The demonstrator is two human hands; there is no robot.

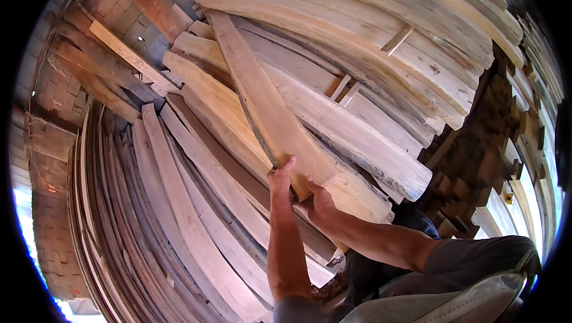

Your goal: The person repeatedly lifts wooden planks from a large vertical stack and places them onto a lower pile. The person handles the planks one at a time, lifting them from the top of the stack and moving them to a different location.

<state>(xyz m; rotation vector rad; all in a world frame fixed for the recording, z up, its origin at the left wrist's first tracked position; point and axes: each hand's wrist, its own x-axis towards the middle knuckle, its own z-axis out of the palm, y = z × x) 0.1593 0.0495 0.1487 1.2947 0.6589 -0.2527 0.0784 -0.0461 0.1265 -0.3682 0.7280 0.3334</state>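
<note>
A long wooden plank (268,99) with a dark bark edge runs away from me across the stacked boards. Its near end is in both my hands. My left hand (282,173) grips the plank's left edge, thumb on top and fingers underneath, out of sight. At the near end corner, my right hand (319,196) is closed on the same plank, its thumb laid over the upper face. Under the plank lies a yellowish board (221,117), and to its right is a thick pale slab (357,135).
Long boards (185,186) stand or lean in rows at the left. A high stack of planks (357,31) with small spacer sticks (397,40) fills the upper right. Cut wood ends (476,168) are piled at the right. A brick wall (56,216) rises at far left.
</note>
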